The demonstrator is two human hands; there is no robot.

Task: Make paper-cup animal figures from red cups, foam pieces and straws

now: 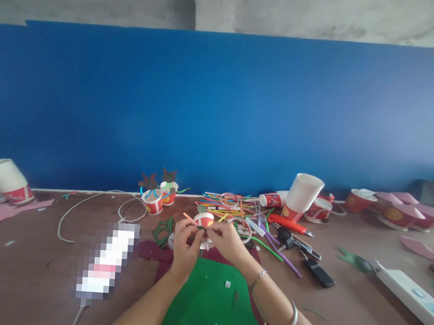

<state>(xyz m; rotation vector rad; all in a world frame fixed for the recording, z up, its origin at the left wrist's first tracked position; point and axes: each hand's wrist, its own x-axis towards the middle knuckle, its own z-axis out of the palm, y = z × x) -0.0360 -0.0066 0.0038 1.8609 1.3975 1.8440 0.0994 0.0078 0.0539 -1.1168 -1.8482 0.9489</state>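
Near the green sheet (212, 301): pinching a small dark piece (201, 228) between left hand (185, 247) and right hand (230, 240), presumably for steadiness.

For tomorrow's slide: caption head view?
Left hand and right hand meet at a red-and-white cup, near a green sheet.

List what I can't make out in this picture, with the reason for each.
All in the head view:
Full shape of the small dark flat piece: covered by fingers of the left hand and right hand.
Lower part of the red-and-white round paper cup: behind the hands.
Content of the white glowing rectangle: pixelated.
Right end of the white plastic power strip: cut off by the right edge.
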